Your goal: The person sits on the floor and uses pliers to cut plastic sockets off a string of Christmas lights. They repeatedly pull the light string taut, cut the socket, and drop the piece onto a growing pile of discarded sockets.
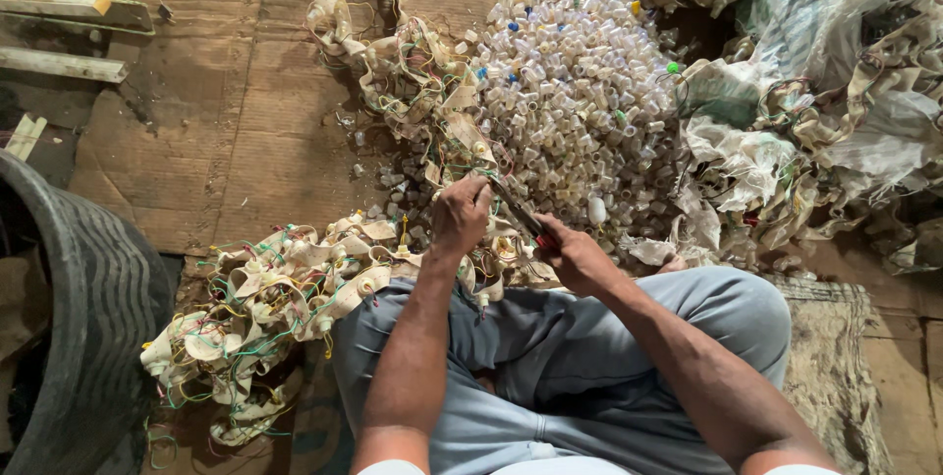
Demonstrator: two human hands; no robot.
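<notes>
Red-handled cutters [526, 222] sit clamped in the fingers of the right hand [575, 257], blade angled up toward the left hand [460, 215], whose fingers are closed on a beige strip [470, 136] strung with thin coloured wires. Beyond lies a heap of small translucent plastic caps [575, 92] on worn cardboard [226, 111], with crumpled sacking [835, 92] to its right and a ribbed black tub [88, 337] at far left.

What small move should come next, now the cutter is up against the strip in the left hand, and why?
Probably close the cutter in the right hand on the strip: the left hand pinches the strip beside its blades, with a heap of loose small caps just beyond.
</notes>
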